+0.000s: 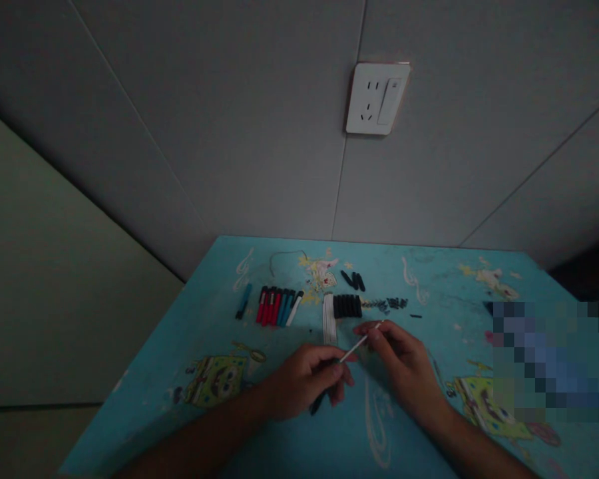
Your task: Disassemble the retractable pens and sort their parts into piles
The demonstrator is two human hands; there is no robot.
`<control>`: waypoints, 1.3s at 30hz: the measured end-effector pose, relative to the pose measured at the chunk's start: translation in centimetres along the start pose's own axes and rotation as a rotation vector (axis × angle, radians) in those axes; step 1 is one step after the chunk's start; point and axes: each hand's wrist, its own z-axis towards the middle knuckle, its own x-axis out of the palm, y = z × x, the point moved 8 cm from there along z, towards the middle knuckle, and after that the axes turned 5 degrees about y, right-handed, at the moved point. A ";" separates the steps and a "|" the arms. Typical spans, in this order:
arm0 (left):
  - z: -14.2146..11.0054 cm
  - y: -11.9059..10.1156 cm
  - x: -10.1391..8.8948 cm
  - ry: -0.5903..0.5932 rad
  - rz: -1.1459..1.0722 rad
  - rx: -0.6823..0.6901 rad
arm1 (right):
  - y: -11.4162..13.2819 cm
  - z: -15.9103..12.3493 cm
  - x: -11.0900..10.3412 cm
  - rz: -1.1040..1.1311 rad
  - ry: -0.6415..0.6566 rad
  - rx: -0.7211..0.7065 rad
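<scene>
At the left of a dim room, a pale panel (54, 266) stands beside a blue tabletop (154, 372) printed with cartoon figures, its near edge cut off by the bottom of the view. Toward the table's left lies a lone blue pen (244, 301), dark end nearest the viewer. Just right of it is a close row: red pens (265, 309), then blue pens (284, 309), then one white pen (294, 309) leaning at a slant; their exact number is hard to count in the gloom. Nearer the viewer, the left hand (312, 379) curls round a black barrel (317, 402), mostly hidden by the palm, with only its lower end showing. Behind this hand, a bundle of white sticks (329, 319) lies partly covered by the fingers. A thin white stick (358, 344) slants up from the left hand to the right hand (402, 359), held above the table between them; the right thumb and forefinger pinch its upper end (whether its lower end sits inside the barrel cannot be told). Beyond the hands are a row of black pieces (347, 306), a few more set farther back, and, to the right, scattered small dark bits (387, 305), too small to identify. High on the grey wall is a white socket plate (378, 98). At far right, a pixelated patch hides a bluish object.
</scene>
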 end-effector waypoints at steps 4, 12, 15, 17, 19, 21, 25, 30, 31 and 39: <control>0.1 -1.2 -2.0 -0.207 -0.017 0.122 | -0.1 0.1 -1.8 0.030 -0.103 0.025; -1.1 -1.0 -6.0 -0.605 -0.445 0.305 | -0.4 -0.1 -0.7 0.064 0.004 0.046; -1.0 -0.9 -6.1 -0.596 -0.583 0.339 | -1.0 -0.5 0.4 0.033 0.063 0.095; -0.7 -0.7 -5.7 -0.546 -0.620 0.322 | -1.2 -0.7 0.7 0.014 0.048 0.109; -0.4 -0.4 -5.0 -0.483 -0.635 0.302 | -1.0 -0.8 1.3 0.018 0.063 0.099; -0.2 -0.2 -4.3 -0.430 -0.618 0.281 | -0.7 -0.9 1.9 0.038 0.100 0.083; 0.2 0.1 -3.0 -0.350 -0.507 0.220 | -0.3 -0.7 1.5 0.034 0.069 0.050; 0.8 0.9 -1.1 -0.188 -0.296 0.076 | -0.4 -0.3 0.2 -0.051 -0.010 0.023; 0.9 1.2 -0.6 -0.155 -0.258 0.046 | -0.3 -0.2 0.2 -0.057 -0.005 0.011; 1.1 1.6 0.4 -0.054 -0.092 -0.034 | 2.8 -1.6 0.5 -0.256 0.014 -0.289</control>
